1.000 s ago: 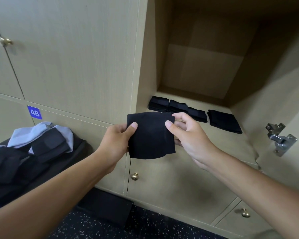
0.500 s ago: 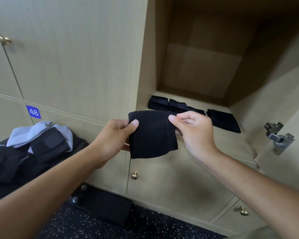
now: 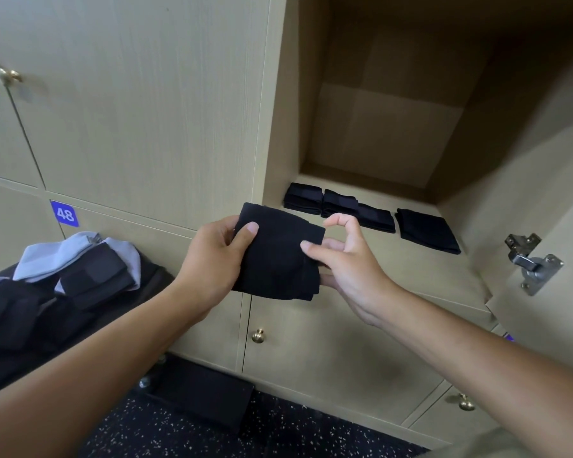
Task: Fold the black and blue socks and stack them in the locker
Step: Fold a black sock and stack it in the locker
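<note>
head view: one camera, looks down at both hands in front of a wall of lockers
left hand (image 3: 212, 259): grips the folded black sock (image 3: 278, 256) by its left edge, thumb on top, fingers hidden behind the cloth
right hand (image 3: 348, 259): thumb lies on the sock's right edge, lower fingers reach under it, index finger curled up clear of the cloth; a light hold on the sock
black sock: held in the air between both hands, just in front of the open locker (image 3: 377, 133), not yet inside
stacked socks (image 3: 338, 203): dark folded pieces in a row on the locker floor, towards the back left; one more folded piece (image 3: 425, 230) lies apart on the right
sock pile (image 3: 63, 279): black and light blue socks, heaped at far left, unfolded
door hinge (image 3: 530, 262): metal, on the open door at right
number tag (image 3: 64, 213): blue, reads 48
floor (image 3: 278, 434): dark, speckled
</note>
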The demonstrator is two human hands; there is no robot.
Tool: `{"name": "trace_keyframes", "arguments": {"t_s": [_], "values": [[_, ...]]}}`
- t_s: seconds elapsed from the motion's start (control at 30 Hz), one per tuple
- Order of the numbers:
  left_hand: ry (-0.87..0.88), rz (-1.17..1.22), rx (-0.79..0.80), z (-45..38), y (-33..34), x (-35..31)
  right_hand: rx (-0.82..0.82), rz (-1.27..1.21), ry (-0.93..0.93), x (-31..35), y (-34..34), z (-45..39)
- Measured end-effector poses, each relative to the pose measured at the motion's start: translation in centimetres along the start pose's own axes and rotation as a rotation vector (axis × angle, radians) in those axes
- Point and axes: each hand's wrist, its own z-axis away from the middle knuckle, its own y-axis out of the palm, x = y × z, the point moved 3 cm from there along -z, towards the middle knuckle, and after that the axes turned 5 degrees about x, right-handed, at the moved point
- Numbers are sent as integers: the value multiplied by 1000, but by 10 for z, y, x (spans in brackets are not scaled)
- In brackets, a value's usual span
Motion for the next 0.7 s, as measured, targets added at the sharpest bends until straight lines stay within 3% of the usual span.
{"name": "trace_keyframes", "arguments": {"t_s": [0.13,0.37,0.53,0.7], "values": [[33,37,-78,-2,-3,-2,-10,83,-48,-1,1,-1],[122,-79,256,-3,-3,2,-36,186,-2,1,-20,-9],[50,-66,334,-2,0,5,127,288,59,8,-32,-5],[54,-150,363,-2,8,10,139,462,79,12,-43,-6]]}}
